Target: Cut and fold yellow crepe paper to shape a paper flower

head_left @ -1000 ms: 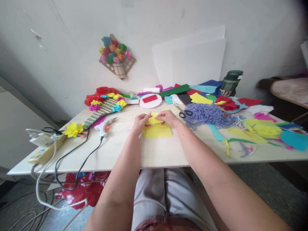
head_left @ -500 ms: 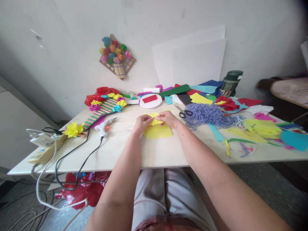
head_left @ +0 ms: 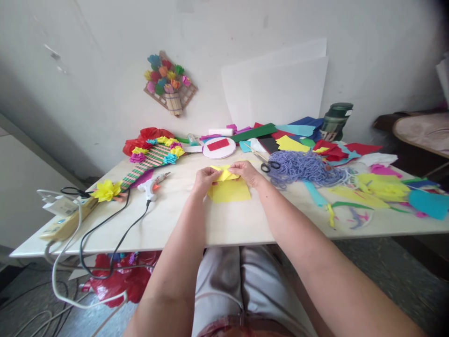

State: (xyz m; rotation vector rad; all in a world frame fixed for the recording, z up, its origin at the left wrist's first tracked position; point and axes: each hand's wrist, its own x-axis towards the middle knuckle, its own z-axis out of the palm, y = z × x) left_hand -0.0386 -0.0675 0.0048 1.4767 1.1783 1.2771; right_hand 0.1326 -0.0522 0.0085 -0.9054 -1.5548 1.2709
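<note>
I have a small folded piece of yellow crepe paper (head_left: 224, 174) pinched between both hands, held just above the near-middle of the pale wooden table (head_left: 196, 220). My left hand (head_left: 205, 180) grips its left end with thumb and fingertips pressed together, and my right hand (head_left: 247, 172) does the same at the right end, so the piece's long axis runs left to right between the two grips. Neither hand is nearer than the other; the paper spans the gap between them. From here the folds are too small to read, so I cannot tell how many layers I am squeezing.

Directly beneath, touching the table, lies a flat yellow paper sheet (head_left: 229, 192), its near edge showing below my knuckles. A white hot-glue gun (head_left: 151, 184) rests to the left, well apart from my left hand. Black-handled scissors (head_left: 269, 164) sit just to the right of my right hand, beside a heap of lilac yarn (head_left: 305, 168).
</note>
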